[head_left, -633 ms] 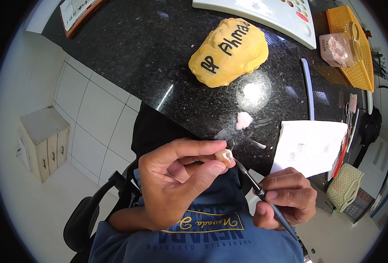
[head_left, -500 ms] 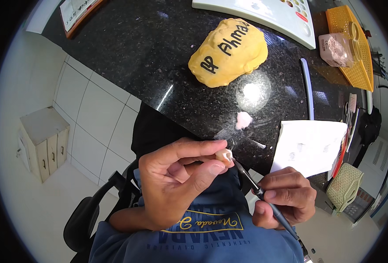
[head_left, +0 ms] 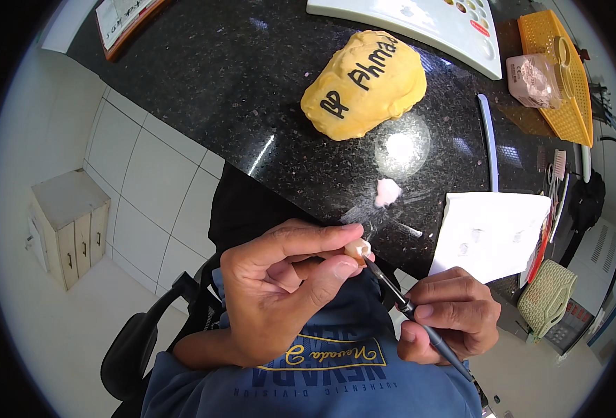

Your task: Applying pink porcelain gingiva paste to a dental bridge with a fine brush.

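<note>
My left hand [head_left: 273,296] is closed in a pinch, thumb and fingertips gripping a small tooth-shaped piece [head_left: 356,250], cream and brownish with a white patch. Much of the piece is hidden by the fingertips. From the right, my right hand [head_left: 455,313] holds a slim brush [head_left: 393,285] with a dark grey handle and a metal ferrule, like a pen. The brush's tip touches, or very nearly touches, the right side of the piece. Both hands are over my lap at the near edge of the black counter [head_left: 203,104].
A pinkish-white blob [head_left: 387,193] lies on the counter, with a yellow lump-shaped mould [head_left: 363,87] behind it. To the right are a white sheet [head_left: 492,237], a lavender stick [head_left: 488,143], a pink-filled jar [head_left: 533,79] and a yellow basket [head_left: 572,115]. A white palette [head_left: 419,24] stands at the back.
The brush tip has shifted slightly left and in closer against the small piece, which is turned a little. Both hands otherwise keep nearly the same place and grip.
</note>
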The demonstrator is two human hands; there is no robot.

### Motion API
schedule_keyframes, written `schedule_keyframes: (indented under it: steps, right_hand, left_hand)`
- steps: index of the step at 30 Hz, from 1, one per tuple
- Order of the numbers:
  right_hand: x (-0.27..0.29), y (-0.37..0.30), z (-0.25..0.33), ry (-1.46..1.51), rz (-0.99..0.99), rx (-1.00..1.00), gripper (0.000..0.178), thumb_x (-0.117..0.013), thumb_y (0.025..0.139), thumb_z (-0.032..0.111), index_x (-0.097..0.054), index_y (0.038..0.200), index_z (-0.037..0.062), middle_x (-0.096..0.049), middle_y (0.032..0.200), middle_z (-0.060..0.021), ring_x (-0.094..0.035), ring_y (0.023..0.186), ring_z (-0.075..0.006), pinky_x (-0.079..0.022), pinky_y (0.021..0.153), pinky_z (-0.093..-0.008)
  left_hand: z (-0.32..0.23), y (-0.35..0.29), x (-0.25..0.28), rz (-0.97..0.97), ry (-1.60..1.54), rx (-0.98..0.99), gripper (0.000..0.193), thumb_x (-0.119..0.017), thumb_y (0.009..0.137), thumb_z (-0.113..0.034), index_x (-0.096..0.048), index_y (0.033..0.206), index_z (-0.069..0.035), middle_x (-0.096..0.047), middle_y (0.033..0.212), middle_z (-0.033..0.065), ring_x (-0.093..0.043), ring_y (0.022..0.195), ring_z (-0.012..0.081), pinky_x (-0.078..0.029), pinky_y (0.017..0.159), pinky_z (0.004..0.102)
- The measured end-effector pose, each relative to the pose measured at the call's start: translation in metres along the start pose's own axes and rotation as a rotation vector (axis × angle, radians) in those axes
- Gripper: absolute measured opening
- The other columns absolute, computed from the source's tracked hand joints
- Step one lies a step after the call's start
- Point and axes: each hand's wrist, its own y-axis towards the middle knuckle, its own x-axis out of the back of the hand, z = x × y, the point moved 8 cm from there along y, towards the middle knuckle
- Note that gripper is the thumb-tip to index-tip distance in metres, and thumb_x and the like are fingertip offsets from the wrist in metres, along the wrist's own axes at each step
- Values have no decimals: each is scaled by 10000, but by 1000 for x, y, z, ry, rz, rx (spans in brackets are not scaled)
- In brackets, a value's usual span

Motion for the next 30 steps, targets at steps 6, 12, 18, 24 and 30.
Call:
schedule_keyframes:
  steps: [6, 12, 18, 24, 30]
  right_hand:
    - [5, -6, 1, 57, -57, -1, 262, -792, 651, 31, -621, 849, 28, -628, 764, -123, -659, 658, -216, -526, 544, -273]
    - [12, -7, 11, -148, -164, 57, 279, -728, 675, -13, -618, 930, 15, -588, 767, -131, -603, 602, -159, -462, 483, -208]
    - [9, 0, 5, -180, -197, 35, 258, -736, 653, -24, -588, 863, -1, -616, 742, -158, -614, 584, -162, -462, 457, -223]
    - [4, 3, -3, -188, -188, -7, 257, -758, 629, -13, -562, 796, -15, -629, 720, -169, -622, 552, -162, -471, 456, -228]
    - [4, 5, -6, -215, -170, -18, 238, -760, 628, -8, -571, 773, -10, -636, 702, -165, -625, 532, -154, -458, 436, -209]
  left_hand:
    - [1, -1, 0, -4, -10, 12, 205, -526, 863, 37, -561, 1065, 48, -628, 882, 144, -659, 841, 217, -565, 763, 320]
    - [4, -2, 2, -57, -121, 169, 208, -548, 863, -5, -543, 1067, 33, -646, 879, 137, -666, 839, 226, -566, 754, 313]
    - [10, -4, 3, -68, -191, 203, 232, -553, 871, -41, -513, 1091, 20, -644, 928, 141, -666, 848, 227, -568, 748, 309]
    - [8, -4, 3, -84, -185, 164, 234, -552, 877, -47, -507, 1098, 15, -638, 961, 138, -659, 877, 227, -566, 761, 308]
    - [9, -6, 4, -114, -198, 106, 243, -552, 884, -59, -499, 1110, 13, -640, 969, 129, -657, 885, 219, -561, 767, 301]
